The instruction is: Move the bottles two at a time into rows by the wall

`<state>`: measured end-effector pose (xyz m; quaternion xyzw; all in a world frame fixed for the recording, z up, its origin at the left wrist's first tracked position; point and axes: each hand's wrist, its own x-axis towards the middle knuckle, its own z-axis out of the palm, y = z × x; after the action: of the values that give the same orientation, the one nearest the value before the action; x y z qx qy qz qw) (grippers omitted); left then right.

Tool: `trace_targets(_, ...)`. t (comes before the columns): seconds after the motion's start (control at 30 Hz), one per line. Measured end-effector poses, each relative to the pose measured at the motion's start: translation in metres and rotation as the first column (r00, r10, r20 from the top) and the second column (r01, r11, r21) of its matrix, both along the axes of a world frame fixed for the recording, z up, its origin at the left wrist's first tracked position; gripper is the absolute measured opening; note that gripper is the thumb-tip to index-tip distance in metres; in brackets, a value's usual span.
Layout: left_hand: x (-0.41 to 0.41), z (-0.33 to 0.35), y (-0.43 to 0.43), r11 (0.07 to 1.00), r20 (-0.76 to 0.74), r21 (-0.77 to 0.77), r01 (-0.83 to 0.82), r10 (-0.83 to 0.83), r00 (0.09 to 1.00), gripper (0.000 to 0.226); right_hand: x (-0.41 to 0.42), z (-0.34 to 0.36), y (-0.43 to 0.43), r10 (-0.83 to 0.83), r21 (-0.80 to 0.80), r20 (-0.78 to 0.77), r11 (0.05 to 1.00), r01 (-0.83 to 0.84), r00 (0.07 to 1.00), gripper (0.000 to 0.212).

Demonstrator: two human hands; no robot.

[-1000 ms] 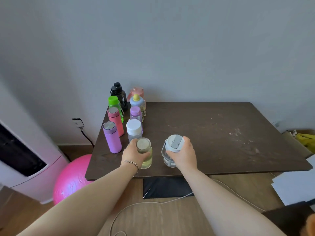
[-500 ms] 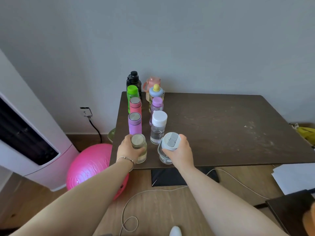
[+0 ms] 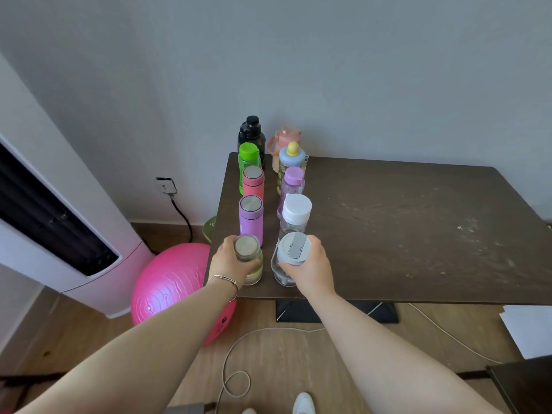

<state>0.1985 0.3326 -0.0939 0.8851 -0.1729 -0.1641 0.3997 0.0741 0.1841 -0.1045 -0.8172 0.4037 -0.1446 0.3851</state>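
Two rows of bottles run along the left end of the dark table (image 3: pixel 403 222) toward the wall. The left row holds a black bottle (image 3: pixel 251 132), a green one (image 3: pixel 248 158), a pink flask (image 3: pixel 253 182) and a purple flask (image 3: pixel 251 215). The right row holds a pink jug (image 3: pixel 286 137), a blue-capped bottle (image 3: pixel 292 158), a purple-capped bottle (image 3: pixel 293 182) and a white-capped clear bottle (image 3: pixel 295 215). My left hand (image 3: pixel 230 262) grips a yellowish glass bottle (image 3: pixel 249 258) at the left row's near end. My right hand (image 3: pixel 309 267) grips a clear grey-lidded bottle (image 3: pixel 289 258) beside it.
A pink exercise ball (image 3: pixel 170 288) lies on the floor left of the table, next to a tall white appliance (image 3: pixel 59 204). A wall socket with a black cable (image 3: pixel 165 185) is behind. A white cable (image 3: pixel 239 375) loops on the wooden floor. Papers (image 3: pixel 525 330) lie at right.
Both hands have carried their bottles left, to the near ends of the two rows by the table's front left corner. The camera has turned left with them.
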Motion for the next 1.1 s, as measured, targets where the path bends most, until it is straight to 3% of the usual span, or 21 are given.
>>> trace_targets(0.73, 0.0, -0.011, -0.005, 0.994, 0.017, 0.081, 0.07, -0.072, 0.997, 0.069, -0.012, -0.007, -0.003, 0.088, -0.021, -0.019, 0.996, -0.088, 0.996, 0.084)
trace_targets(1.1, 0.001, 0.003, -0.011, 0.936, 0.015, 0.295, 0.193, -0.207, 0.978, 0.086, -0.01, -0.001, -0.005, 0.138, -0.025, -0.099, 0.99, -0.142, 0.985, 0.092)
